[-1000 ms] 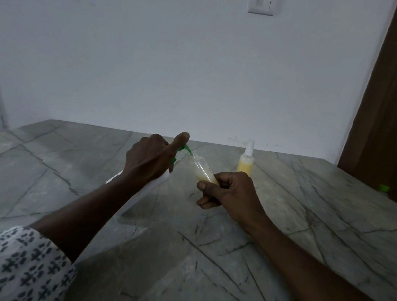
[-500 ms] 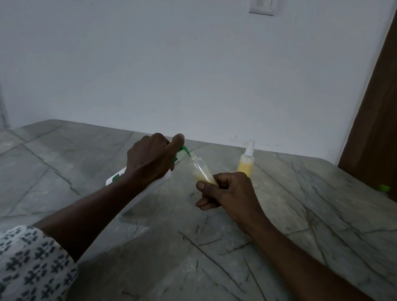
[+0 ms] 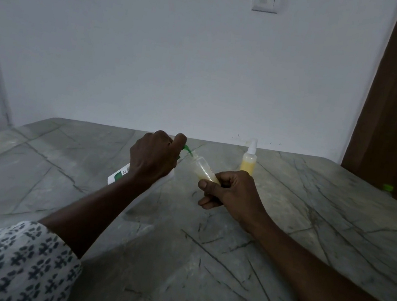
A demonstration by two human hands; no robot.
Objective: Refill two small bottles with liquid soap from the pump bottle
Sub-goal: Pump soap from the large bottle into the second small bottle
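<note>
Plastic pump bottle (image 3: pixel 118 176) gripped by left hand (image 3: pixel 154 158), clear cylindrical small bottle (image 3: pixel 201 167) (part-filled) by right hand (image 3: pixel 231 193).

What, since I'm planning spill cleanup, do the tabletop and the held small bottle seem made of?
Tabletop: probably polished stone, marble-like, given grey veining and a faint sheen. Small bottle: likely clear plastic, smooth; pale yellow liquid shows through its wall.
</note>
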